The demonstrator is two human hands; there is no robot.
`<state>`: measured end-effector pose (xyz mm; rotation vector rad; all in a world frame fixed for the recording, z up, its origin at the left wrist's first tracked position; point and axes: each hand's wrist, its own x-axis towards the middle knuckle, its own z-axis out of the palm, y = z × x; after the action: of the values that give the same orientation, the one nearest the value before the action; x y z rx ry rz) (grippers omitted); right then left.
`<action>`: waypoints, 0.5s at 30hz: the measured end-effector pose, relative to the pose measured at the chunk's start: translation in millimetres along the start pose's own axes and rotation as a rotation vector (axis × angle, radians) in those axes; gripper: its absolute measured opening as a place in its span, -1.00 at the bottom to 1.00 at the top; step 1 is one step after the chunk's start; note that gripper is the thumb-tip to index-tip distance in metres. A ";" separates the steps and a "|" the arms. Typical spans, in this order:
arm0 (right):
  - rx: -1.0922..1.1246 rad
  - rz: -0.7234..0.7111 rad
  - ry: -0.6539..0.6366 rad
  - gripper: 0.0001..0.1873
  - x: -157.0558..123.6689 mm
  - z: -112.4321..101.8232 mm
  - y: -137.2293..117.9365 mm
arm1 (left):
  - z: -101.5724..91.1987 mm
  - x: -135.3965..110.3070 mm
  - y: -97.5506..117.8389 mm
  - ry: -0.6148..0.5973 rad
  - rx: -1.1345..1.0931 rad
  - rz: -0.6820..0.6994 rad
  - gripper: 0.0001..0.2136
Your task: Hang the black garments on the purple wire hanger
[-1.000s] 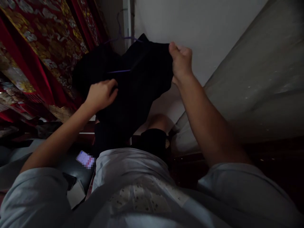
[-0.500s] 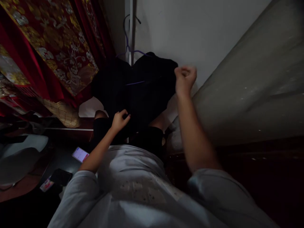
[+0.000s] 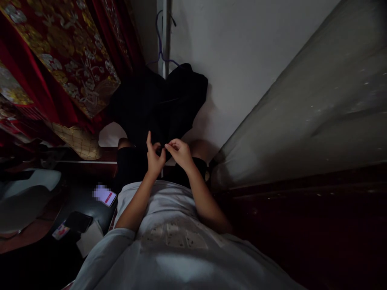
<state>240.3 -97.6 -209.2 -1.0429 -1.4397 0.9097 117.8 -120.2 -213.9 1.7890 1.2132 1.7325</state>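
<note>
A black garment [image 3: 157, 104] hangs from a purple hanger [image 3: 160, 50] in front of my knees. At its lower part my left hand [image 3: 155, 159] has its index finger pointing up, while the thumb and the curled fingers hold the dark cloth. Close beside it, almost touching the left thumb, my right hand [image 3: 180, 154] is closed in a pinch of thumb and index finger. Whatever is between those fingertips is too small and dark to make out. Folds in the cloth are hard to see in the dim light.
A metal pole [image 3: 165, 36] stands behind the hanger against a pale wall [image 3: 242, 48]. Red embroidered cloth [image 3: 69, 52] hangs at left. A lit phone [image 3: 106, 196] and a dark phone-like object [image 3: 78, 222] lie on a black surface. Grey sheeting [image 3: 302, 112] slopes at right.
My right hand has come down and left from beside the garment's upper right to my left hand. The left index finger has straightened upward. The garment's right side has swung inward.
</note>
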 end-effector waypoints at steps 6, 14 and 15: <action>-0.122 0.071 -0.052 -0.61 -9.0 4.0 -3.8 | -5.3 -4.1 -1.6 0.018 0.065 -0.019 -0.28; -0.055 0.140 -0.058 -0.76 -6.5 10.6 -11.8 | -4.3 -9.7 -5.8 0.059 0.053 -0.016 -0.20; -0.054 0.145 -0.034 -0.77 -6.0 10.9 -10.9 | -3.7 -10.3 -7.0 0.062 0.047 -0.013 -0.22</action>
<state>228.4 -106.6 -202.1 -1.1889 -1.4380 1.0012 113.3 -125.3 -225.0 1.7616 1.2979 1.7784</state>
